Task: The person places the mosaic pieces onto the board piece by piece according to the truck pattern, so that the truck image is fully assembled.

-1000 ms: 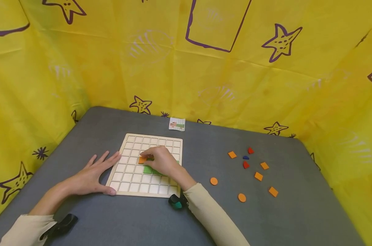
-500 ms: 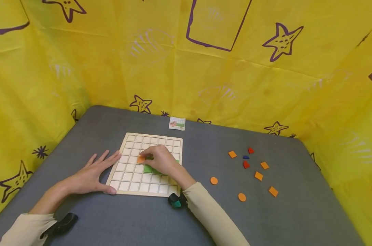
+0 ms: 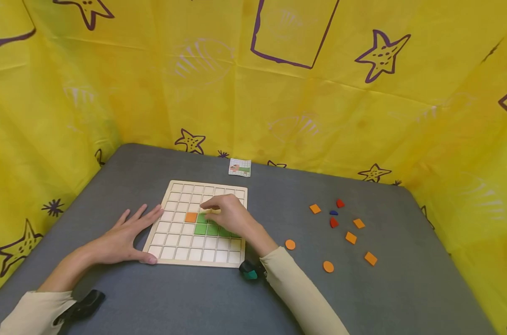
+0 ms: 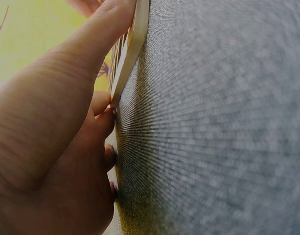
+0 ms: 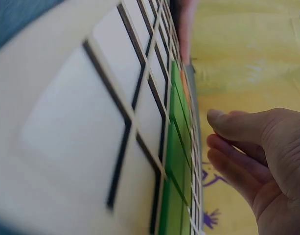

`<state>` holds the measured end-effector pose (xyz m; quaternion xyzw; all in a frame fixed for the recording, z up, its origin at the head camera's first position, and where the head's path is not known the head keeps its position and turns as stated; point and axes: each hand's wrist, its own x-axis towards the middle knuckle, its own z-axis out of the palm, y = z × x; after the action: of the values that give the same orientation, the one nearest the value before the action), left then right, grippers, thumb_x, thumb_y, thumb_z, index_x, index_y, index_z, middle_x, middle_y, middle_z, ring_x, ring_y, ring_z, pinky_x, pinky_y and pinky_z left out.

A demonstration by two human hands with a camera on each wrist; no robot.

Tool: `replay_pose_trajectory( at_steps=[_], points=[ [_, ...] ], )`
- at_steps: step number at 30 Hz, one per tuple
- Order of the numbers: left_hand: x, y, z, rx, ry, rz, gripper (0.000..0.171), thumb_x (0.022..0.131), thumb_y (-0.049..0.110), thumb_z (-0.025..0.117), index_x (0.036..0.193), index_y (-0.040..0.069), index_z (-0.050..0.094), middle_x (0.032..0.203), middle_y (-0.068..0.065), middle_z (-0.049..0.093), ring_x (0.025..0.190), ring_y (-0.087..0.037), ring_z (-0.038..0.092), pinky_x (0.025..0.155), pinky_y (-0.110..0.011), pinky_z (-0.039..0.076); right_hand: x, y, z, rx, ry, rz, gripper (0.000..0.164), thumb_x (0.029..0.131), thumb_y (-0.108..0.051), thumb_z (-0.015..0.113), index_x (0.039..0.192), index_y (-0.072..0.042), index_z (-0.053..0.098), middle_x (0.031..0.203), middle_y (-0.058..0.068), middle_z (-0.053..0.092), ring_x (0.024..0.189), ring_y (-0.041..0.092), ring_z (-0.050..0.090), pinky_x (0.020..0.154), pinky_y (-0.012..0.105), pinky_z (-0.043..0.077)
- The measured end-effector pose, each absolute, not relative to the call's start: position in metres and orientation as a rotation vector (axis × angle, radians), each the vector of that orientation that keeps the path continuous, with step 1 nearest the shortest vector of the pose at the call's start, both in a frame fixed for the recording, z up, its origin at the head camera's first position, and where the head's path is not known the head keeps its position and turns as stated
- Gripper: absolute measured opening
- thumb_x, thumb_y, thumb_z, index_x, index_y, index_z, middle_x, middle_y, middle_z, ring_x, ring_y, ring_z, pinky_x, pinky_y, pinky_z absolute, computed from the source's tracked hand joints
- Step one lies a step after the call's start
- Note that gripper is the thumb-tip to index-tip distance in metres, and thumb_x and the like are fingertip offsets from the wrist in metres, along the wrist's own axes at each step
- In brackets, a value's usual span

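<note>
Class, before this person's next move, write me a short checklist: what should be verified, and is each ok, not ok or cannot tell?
1. Grid board steadied: ok; the left hand touches its left edge.
2. Orange square on the board within its cell: ok.
3. Right hand free: ok; it holds nothing.
4. Green squares fully in sight from above: not ok; the right hand covers some.
5. Picture card matched exactly: cannot tell; its print is too small.

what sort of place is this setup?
Probably a makeshift booth for tabletop recording. Yellow printed cloth encloses the back and both sides of a grey table, which bears a wooden grid board and loose coloured tiles.
</note>
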<state>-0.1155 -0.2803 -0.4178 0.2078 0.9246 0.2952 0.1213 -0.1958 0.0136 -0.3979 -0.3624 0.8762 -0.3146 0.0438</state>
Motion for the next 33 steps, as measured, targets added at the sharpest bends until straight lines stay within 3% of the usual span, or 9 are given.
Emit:
replay_pose_trajectory(
  at_steps=[11,21,33],
  points=[
    [-0.115,-0.281,-0.418,0.601,2.699,0.871,0.119,0.068,0.059,0.08,0.158,0.012,0.017,0.162,-0.018,0.014,0.145,-0.05,0.0,0.11,-0.064,-0.014,-0.201,0.064,-0.395,-1.089,2.713,-1.12,0.024,0.086,-0.004,0.074,0.11,-0.001,0.074,0.106,0.009,0.074,0.099,0.022,0.07,0.089,0.033,0.054],
    [-0.114,-0.281,-0.417,0.607,2.692,0.876,0.118,0.069,0.056,0.081,0.158,0.012,0.016,0.162,-0.019,0.014,0.145,-0.051,0.0,0.11,-0.065,-0.013,-0.201,0.105,-0.4,-1.041,2.775,-1.136,0.025,0.083,-0.001,0.076,0.107,0.001,0.074,0.103,0.01,0.073,0.095,0.023,0.071,0.084,0.03,0.055],
    [-0.116,-0.28,-0.417,0.626,2.704,0.876,0.119,0.069,0.055,0.081,0.158,0.012,0.016,0.161,-0.02,0.015,0.145,-0.051,0.001,0.11,-0.065,-0.013,-0.203,0.155,-0.399,-0.896,2.827,-1.166,0.028,0.082,0.0,0.077,0.11,0.001,0.073,0.107,0.011,0.073,0.099,0.024,0.07,0.085,0.035,0.056]
  ],
)
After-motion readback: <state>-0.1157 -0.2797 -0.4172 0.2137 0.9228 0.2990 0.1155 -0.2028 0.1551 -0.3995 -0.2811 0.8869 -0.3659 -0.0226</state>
